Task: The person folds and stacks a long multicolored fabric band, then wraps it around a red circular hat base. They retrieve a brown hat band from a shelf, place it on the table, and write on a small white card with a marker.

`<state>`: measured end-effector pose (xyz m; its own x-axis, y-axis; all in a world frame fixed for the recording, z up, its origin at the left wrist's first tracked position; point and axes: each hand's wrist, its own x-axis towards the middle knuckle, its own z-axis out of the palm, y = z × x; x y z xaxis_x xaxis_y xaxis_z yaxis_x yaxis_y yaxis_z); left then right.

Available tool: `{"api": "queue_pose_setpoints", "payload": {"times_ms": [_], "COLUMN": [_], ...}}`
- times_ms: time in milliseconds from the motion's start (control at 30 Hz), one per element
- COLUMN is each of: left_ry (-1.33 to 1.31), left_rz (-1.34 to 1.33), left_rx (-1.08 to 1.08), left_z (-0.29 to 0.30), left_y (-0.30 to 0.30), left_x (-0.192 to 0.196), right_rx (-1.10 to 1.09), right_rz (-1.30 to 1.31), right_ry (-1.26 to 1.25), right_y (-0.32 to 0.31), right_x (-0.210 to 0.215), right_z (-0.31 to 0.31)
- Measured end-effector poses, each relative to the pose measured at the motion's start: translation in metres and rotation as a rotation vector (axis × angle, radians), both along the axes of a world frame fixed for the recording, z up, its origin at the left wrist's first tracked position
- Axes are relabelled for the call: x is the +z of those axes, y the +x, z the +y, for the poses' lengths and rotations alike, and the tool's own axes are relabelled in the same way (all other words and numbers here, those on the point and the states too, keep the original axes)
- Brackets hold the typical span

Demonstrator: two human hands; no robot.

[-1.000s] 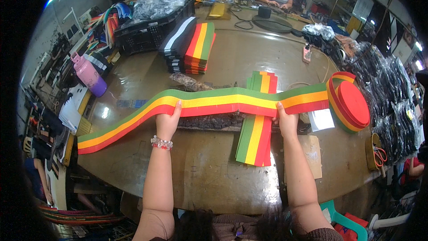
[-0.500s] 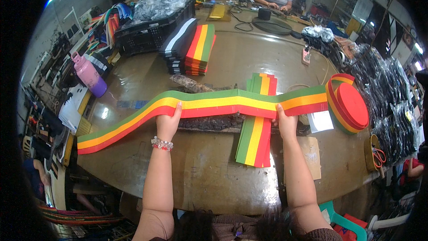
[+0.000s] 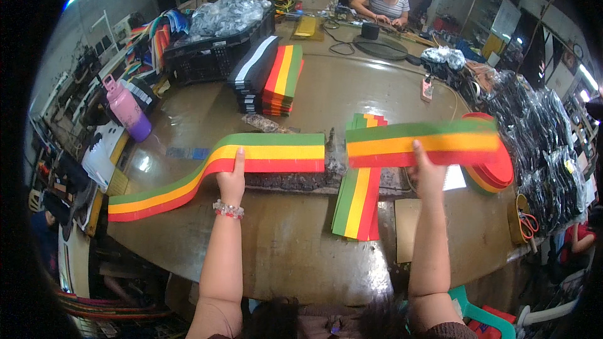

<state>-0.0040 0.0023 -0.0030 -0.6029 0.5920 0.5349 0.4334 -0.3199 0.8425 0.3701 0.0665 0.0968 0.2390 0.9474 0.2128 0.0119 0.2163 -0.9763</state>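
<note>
A green, yellow and red striped band lies in two separate lengths. My left hand [image 3: 231, 179] grips the left length [image 3: 276, 152] with the thumb on top; its far end trails down to the table's left edge. My right hand [image 3: 429, 176], slightly blurred, is closed on the right length [image 3: 383, 144], which leads to a striped roll [image 3: 496, 172]. A narrow gap separates the two straight cut ends. Beneath the right length, several striped strips [image 3: 355, 207] lie in a fanned pile. A dark, crusted bar [image 3: 289, 182] runs crosswise under the bands.
Farther back stand stacks of black-and-white strips [image 3: 254, 66] and striped strips [image 3: 282, 78], beside a black crate [image 3: 220, 56]. A pink-purple bottle [image 3: 129, 110] is at left. Plastic-wrapped black goods [image 3: 537, 132] and orange-handled scissors [image 3: 527, 223] are at right. Another person [image 3: 384, 3] works across the table.
The band, continuous before, is now parted between my hands. My right hand has moved right and a little upward with its length; my left hand has shifted slightly left.
</note>
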Motion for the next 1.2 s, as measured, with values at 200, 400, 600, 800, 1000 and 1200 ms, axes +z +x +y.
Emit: {"api": "queue_pose_setpoints", "payload": {"times_ms": [200,400,600,800,1000,1200], "left_ry": [0.032,0.037,0.124,0.266,-0.013,0.301], "left_rz": [-0.058,-0.101,-0.29,-0.591,-0.528,-0.797], "left_rx": [0.002,-0.038,-0.033,-0.174,-0.625,-0.32], "left_z": [0.002,0.001,-0.005,-0.024,-0.045,-0.003], "left_y": [-0.002,-0.003,0.014,0.109,0.198,0.083], "left_x": [-0.001,-0.004,0.023,0.092,0.094,0.053], "right_rx": [0.585,0.61,0.164,1.001,0.559,0.311], "right_rz": [-0.295,-0.524,-1.009,-0.283,0.46,0.215], "right_ry": [-0.273,-0.474,0.186,-0.12,0.331,0.122], "right_y": [0.013,-0.008,-0.029,-0.068,-0.08,-0.012], "right_x": [0.038,-0.047,-0.031,-0.004,0.007,0.011], "right_z": [0.0,0.032,-0.013,-0.088,-0.046,0.005]}}
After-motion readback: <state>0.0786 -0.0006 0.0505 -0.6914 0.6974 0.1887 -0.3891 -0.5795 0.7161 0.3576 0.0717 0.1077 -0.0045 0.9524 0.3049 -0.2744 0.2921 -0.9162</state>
